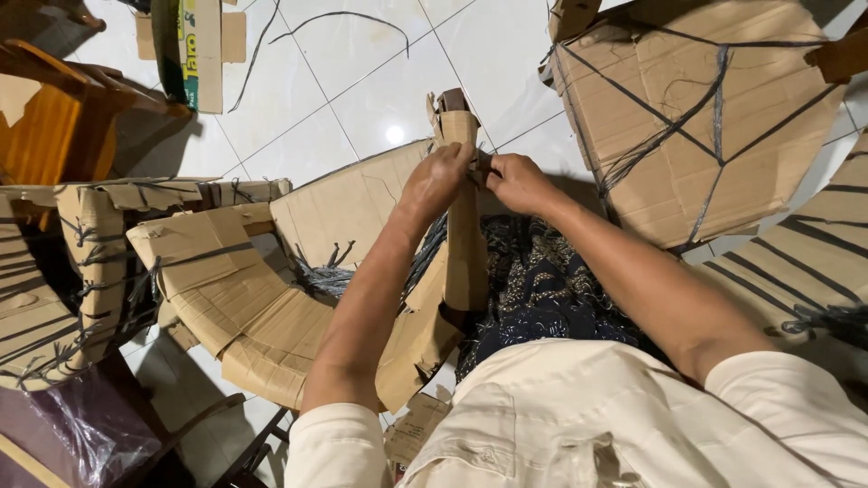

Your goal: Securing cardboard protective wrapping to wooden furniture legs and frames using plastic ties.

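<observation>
We see a curved piece wrapped in brown cardboard [463, 226] standing nearly upright over the dark patterned cloth [542, 289], its top end bound with black strapping. More cardboard-wrapped sections fan out left of the cloth, tied with the same dark strips.

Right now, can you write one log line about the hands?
left hand: grips cardboard-wrapped piece | right hand: pinches dark strap | floor: white tiles

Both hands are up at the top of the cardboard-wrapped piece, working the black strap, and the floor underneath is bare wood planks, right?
Not quite. The head view shows white tile floor, not wood planks. The rest holds: the left hand and right hand meet at the top of the cardboard-wrapped piece.
</observation>
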